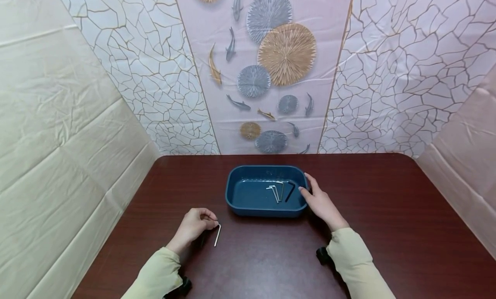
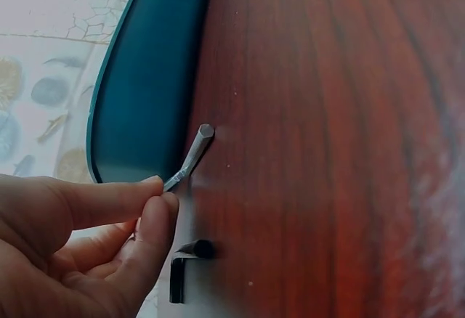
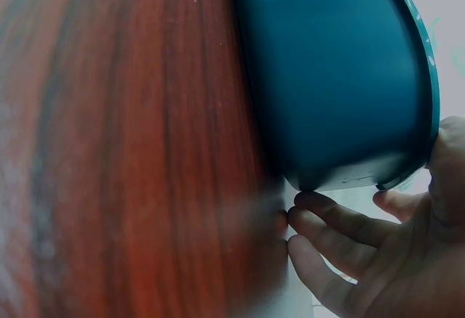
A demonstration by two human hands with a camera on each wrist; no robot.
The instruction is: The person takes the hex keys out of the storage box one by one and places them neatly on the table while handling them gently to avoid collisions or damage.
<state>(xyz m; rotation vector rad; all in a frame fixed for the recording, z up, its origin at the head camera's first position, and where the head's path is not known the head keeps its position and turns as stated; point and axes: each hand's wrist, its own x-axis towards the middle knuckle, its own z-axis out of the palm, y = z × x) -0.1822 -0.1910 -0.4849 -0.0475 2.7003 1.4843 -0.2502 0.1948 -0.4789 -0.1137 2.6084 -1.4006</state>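
Note:
My left hand (image 1: pixel 195 225) pinches the short arm of a silver hex key (image 1: pixel 218 236) between thumb and index fingertip, left of and nearer than a blue tray (image 1: pixel 253 212). Its long arm slants down to the tabletop. In the left wrist view, black hex keys (image 2: pixel 176 278) lie just below this hand. My right hand (image 1: pixel 319 204) holds the tray's right end, thumb over the rim and other fingers along the outer wall. Inside the tray, several hex keys lie toward the right: silver ones (image 1: pixel 273 194) and a black one (image 1: pixel 290 192).
The tray stands on a dark reddish-brown wooden table (image 1: pixel 263 264). Behind the table hangs a patterned cloth backdrop (image 1: pixel 286 53), with pale cloth (image 1: pixel 69 152) along the left side. Both sleeves have a black device at the wrist.

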